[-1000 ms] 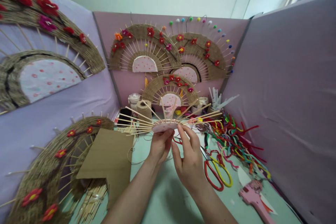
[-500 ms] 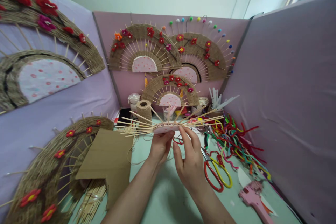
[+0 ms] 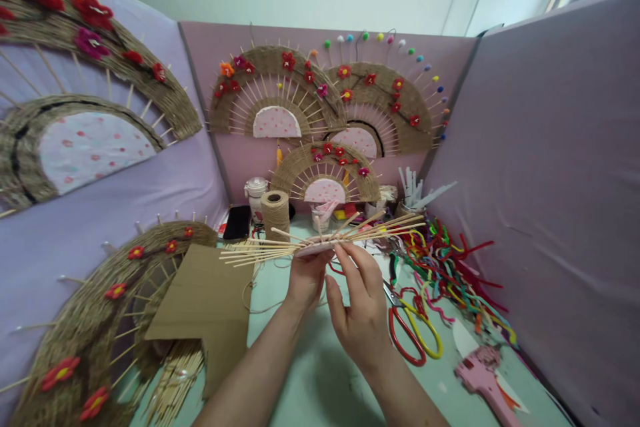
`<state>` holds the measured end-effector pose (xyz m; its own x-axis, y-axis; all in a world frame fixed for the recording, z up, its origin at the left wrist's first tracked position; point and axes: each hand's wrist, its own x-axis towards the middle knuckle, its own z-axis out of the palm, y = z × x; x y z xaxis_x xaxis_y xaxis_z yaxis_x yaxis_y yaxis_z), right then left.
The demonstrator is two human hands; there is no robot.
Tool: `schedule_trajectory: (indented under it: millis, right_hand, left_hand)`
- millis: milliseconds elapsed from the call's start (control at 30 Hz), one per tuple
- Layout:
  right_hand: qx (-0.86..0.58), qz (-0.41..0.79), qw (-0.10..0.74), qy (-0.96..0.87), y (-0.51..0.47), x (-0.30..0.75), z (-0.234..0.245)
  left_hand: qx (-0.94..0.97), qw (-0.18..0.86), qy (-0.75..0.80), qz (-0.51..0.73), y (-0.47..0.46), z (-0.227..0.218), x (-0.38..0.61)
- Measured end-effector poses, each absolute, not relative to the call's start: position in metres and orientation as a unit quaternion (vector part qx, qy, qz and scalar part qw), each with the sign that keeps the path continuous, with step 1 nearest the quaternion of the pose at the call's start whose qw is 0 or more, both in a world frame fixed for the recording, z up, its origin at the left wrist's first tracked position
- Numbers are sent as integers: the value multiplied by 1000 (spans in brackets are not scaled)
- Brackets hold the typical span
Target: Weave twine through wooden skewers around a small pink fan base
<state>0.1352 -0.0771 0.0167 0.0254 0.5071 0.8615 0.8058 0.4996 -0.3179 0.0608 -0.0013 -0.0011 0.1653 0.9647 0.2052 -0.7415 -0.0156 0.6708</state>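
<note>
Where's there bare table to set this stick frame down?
Set the stick frame on the bare green table between the cardboard sheet and the scissors, beneath your forearms. Crowded: pipe cleaners and glue gun right, twine spool at the back, woven fan left.

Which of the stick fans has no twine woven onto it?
The fan in the left hand and right hand: bare skewers around a pink half-disc. Other fans carry woven twine and flowers.

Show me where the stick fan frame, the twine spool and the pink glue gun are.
stick fan frame (image 3: 310, 248), head view, on the pale hub where the sticks meet.
twine spool (image 3: 275, 210), head view, on its wound side.
pink glue gun (image 3: 481, 373), head view, on its body.
</note>
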Motion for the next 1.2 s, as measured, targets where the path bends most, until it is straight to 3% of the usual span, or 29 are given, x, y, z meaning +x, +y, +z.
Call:
schedule_trajectory:
  millis: [667,1200]
  right_hand:
    - [-474,-153,546,-673,-78,139,13]
    - [-484,-167,504,-696,-69,134,9]
  left_hand:
    - [385,651,192,625,2,-5,58]
    - [402,609,215,649,5,-5,54]
